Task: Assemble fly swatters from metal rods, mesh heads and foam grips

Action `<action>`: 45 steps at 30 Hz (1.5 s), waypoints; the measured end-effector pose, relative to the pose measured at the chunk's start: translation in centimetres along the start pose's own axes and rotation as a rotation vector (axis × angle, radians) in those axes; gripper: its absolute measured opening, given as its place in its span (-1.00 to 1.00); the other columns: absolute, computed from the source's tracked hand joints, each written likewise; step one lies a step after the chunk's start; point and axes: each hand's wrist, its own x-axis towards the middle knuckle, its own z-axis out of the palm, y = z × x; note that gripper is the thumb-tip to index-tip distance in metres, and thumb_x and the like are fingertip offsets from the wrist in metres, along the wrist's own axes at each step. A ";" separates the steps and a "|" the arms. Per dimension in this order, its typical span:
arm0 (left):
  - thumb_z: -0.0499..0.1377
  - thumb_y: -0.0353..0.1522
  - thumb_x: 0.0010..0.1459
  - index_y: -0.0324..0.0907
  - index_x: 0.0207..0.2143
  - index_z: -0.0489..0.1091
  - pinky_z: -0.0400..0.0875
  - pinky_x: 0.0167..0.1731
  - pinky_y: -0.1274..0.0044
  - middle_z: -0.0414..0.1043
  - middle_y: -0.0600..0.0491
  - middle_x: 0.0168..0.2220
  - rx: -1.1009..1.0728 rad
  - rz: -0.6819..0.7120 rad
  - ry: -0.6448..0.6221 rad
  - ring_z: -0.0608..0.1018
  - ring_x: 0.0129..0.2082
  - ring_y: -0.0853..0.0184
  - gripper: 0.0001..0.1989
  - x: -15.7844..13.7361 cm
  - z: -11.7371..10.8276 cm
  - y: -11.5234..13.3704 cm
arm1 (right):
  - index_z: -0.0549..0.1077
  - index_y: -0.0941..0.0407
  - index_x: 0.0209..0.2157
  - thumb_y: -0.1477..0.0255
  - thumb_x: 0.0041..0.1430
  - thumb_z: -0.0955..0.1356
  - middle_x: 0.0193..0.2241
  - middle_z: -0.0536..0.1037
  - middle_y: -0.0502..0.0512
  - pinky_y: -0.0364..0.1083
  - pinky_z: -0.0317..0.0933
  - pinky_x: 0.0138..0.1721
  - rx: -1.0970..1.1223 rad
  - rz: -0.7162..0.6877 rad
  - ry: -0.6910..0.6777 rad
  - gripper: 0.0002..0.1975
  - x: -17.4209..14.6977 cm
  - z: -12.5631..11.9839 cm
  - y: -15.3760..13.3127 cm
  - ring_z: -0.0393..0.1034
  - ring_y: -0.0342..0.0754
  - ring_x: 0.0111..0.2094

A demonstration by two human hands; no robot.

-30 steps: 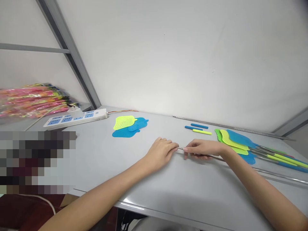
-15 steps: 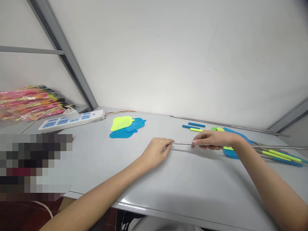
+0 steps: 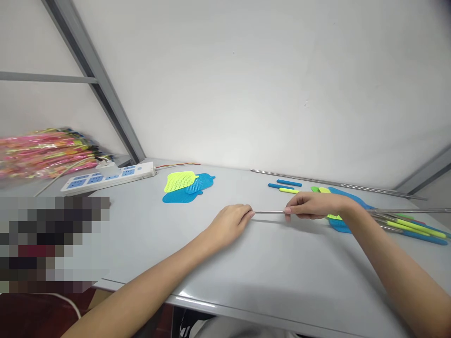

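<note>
A thin metal rod [image 3: 269, 212] runs sideways just above the table, passing under my right wrist and out toward the right edge. My left hand [image 3: 230, 224] pinches its left end between thumb and fingers. Farther along, my right hand [image 3: 312, 205] grips the same rod, thumb and fingertips closed on it. Beyond my left hand lie a yellow fly swatter head [image 3: 181, 180] and two blue fly swatter heads [image 3: 179, 195], overlapping. Blue and yellow handle sleeves [image 3: 289, 183] rest behind my right hand. Swatters with yellow and blue handles [image 3: 423, 233] lie partly hidden by my right arm.
More thin metal rods [image 3: 338, 182] lie along the wall. At the left are a white power strip [image 3: 109, 180] with a plug in it and a heap of plastic-wrapped colourful items [image 3: 45, 152]. The table's front edge [image 3: 225, 310] is close to me. A blurred patch covers the lower left.
My right hand has slid slightly to the right along the rod, so the stretch between my hands is a little longer. The view has shifted slightly.
</note>
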 end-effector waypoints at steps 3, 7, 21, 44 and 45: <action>-0.23 -0.31 0.18 -0.18 -0.45 0.25 0.17 -0.50 0.58 0.34 0.09 -0.48 0.080 -0.016 -0.049 0.38 -0.49 0.40 -0.68 0.0 0.5 -0.2 | 0.39 0.18 -0.41 0.09 -0.02 0.20 -0.69 0.02 -0.12 -0.24 -0.26 -0.74 0.032 -0.014 -0.075 -0.57 1.3 0.7 0.8 -0.14 -0.30 -0.71; -0.22 -0.33 0.17 -0.16 -0.45 0.23 0.12 -0.56 0.58 0.36 0.10 -0.47 0.173 -0.006 -0.092 0.39 -0.49 0.39 -0.71 0.0 1.2 -0.4 | 0.36 0.20 -0.45 0.12 0.03 0.17 -0.73 -0.04 -0.16 -0.25 -0.29 -0.76 0.127 -0.041 -0.165 -0.59 2.8 1.5 1.9 -0.19 -0.31 -0.73; -0.23 -0.32 0.18 -0.18 -0.44 0.20 0.13 -0.58 0.56 0.37 0.06 -0.45 0.206 0.058 -0.177 0.41 -0.50 0.38 -0.71 -0.5 1.7 0.6 | 0.35 0.22 -0.45 0.16 0.03 0.20 -0.77 0.01 -0.19 -0.27 -0.28 -0.81 0.246 -0.053 -0.263 -0.62 3.7 2.6 2.2 -0.18 -0.33 -0.77; -0.16 -0.45 0.11 -0.13 -0.36 0.14 0.17 -0.54 0.58 0.39 0.12 -0.35 0.142 0.132 -0.260 0.44 -0.41 0.38 -0.87 -0.8 1.8 1.5 | 0.40 0.22 -0.38 0.12 -0.02 0.22 -0.71 0.03 -0.16 -0.28 -0.27 -0.79 0.164 -0.081 -0.232 -0.58 3.3 4.0 0.0 -0.16 -0.33 -0.75; -0.15 -0.45 0.11 -0.13 -0.36 0.14 0.17 -0.53 0.58 0.40 0.12 -0.34 0.136 0.134 -0.263 0.45 -0.41 0.38 -0.87 -0.8 1.9 1.5 | 0.40 0.22 -0.38 0.13 -0.02 0.22 -0.71 0.03 -0.16 -0.28 -0.26 -0.80 0.167 -0.082 -0.232 -0.58 3.3 4.1 0.1 -0.16 -0.33 -0.75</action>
